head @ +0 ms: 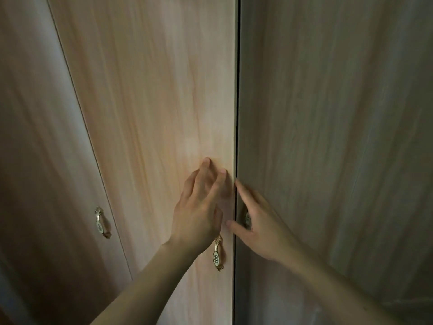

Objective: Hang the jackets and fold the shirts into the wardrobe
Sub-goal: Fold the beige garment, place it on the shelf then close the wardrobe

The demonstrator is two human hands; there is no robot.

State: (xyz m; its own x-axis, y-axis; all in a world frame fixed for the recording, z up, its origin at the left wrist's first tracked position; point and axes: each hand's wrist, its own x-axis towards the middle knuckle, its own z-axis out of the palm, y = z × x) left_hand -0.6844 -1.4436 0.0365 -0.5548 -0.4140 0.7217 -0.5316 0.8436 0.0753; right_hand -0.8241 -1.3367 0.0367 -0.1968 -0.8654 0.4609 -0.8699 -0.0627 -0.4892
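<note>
The wardrobe doors are almost shut, so I judge the hanging and folding is done or not begun; no jackets or shirts are visible. The left hand presses the middle door with straight fingers; the right hand, fingers spread, rests on the right door over its handle. No writing is readable.

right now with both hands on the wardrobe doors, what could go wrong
The right hand has fingers at the dark gap between the middle door and the right door; if the left hand presses its door shut, those fingers might get pinched. The right hand also covers most of the right door's handle, so a pull could slip. No clothes are in view.
</note>
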